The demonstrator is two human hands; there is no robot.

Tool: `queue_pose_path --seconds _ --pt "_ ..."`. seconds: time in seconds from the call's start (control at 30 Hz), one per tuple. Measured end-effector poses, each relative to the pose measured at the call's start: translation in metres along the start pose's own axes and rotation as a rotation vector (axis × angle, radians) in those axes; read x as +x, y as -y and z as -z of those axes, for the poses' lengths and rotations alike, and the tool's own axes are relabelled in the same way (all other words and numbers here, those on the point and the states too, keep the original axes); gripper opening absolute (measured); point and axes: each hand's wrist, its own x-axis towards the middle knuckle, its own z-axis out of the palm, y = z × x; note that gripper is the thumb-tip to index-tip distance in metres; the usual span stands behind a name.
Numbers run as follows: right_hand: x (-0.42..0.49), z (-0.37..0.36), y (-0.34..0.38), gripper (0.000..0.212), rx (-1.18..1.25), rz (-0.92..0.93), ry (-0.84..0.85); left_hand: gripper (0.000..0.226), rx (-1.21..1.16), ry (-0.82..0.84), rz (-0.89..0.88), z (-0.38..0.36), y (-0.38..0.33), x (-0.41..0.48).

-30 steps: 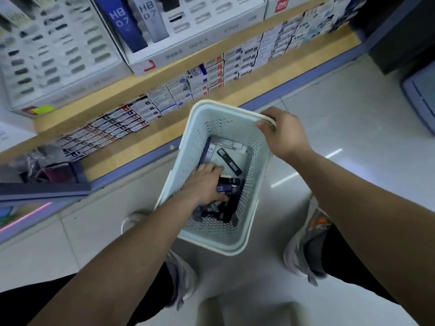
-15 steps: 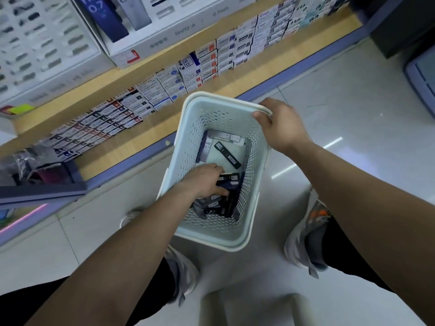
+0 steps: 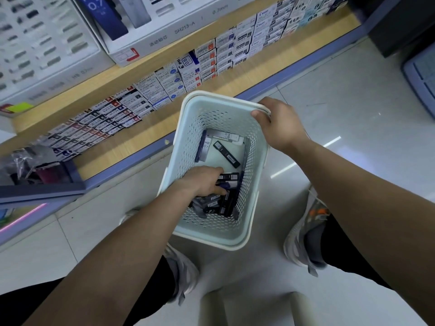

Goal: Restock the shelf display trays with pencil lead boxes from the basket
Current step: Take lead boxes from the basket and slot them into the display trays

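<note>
A pale green perforated basket hangs in front of me over the floor. My right hand grips its far right rim. My left hand reaches down inside, fingers curled around dark pencil lead boxes in the pile at the bottom. One black lead box lies apart on the basket floor, beside flat HB 0.7 packs. White display trays marked 0.7 stand on the wooden shelf above.
Rows of small boxed refills line the shelf's front. A grey tray edge juts out at the left. My two shoes stand on the glossy tiled floor. A blue-grey crate sits at the far right.
My left hand has dug deeper into the pile and closed around dark lead boxes. The basket has shifted slightly toward me; my right hand keeps its grip on the rim.
</note>
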Motion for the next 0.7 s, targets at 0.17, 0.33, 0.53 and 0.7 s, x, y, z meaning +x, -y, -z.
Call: queue_pose_path --seconds 0.17,0.33,0.53,0.7 --pt "0.000 0.001 0.000 0.023 -0.006 0.001 0.007 0.053 -0.003 -0.013 0.009 0.002 -0.004 -0.005" --pt "0.001 0.002 0.001 0.024 -0.020 0.000 0.015 0.049 -0.076 -0.059 0.028 0.004 -0.005 -0.010" --pt "0.001 0.007 0.005 0.026 -0.090 -0.001 0.043 0.054 -0.417 -0.204 0.095 0.017 -0.013 -0.020" --pt "-0.004 0.016 0.009 0.038 -0.133 -0.057 0.029 0.073 -0.802 -0.277 0.128 0.035 -0.028 -0.041"
